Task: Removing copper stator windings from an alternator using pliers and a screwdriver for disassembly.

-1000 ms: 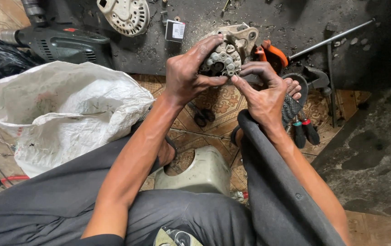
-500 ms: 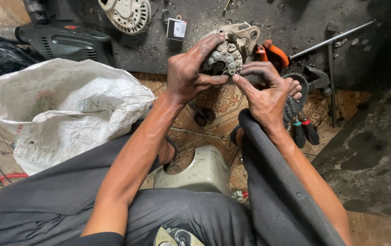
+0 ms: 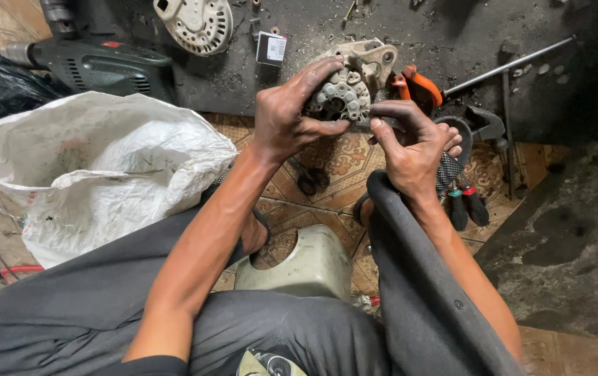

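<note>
My left hand (image 3: 286,115) grips a round, grimy metal alternator part (image 3: 344,94) from its left side, fingers curled over its top. My right hand (image 3: 410,143) pinches at the part's right edge with thumb and forefinger, and a dark tool handle sticks out under its palm. Both hands hold the part up in front of a dark mat (image 3: 445,35). A pale metal housing bracket (image 3: 368,59) shows just behind the part.
A white woven sack (image 3: 97,174) lies at left. A dark power drill (image 3: 97,63) and a white vented alternator cover (image 3: 198,24) rest on the mat. Orange-handled pliers (image 3: 417,83), a long metal rod (image 3: 508,66) and screwdrivers (image 3: 466,202) lie at right. A pale plastic container (image 3: 306,268) stands between my legs.
Both hands stay on the alternator part with almost no movement; the right fingers shift slightly at its edge.
</note>
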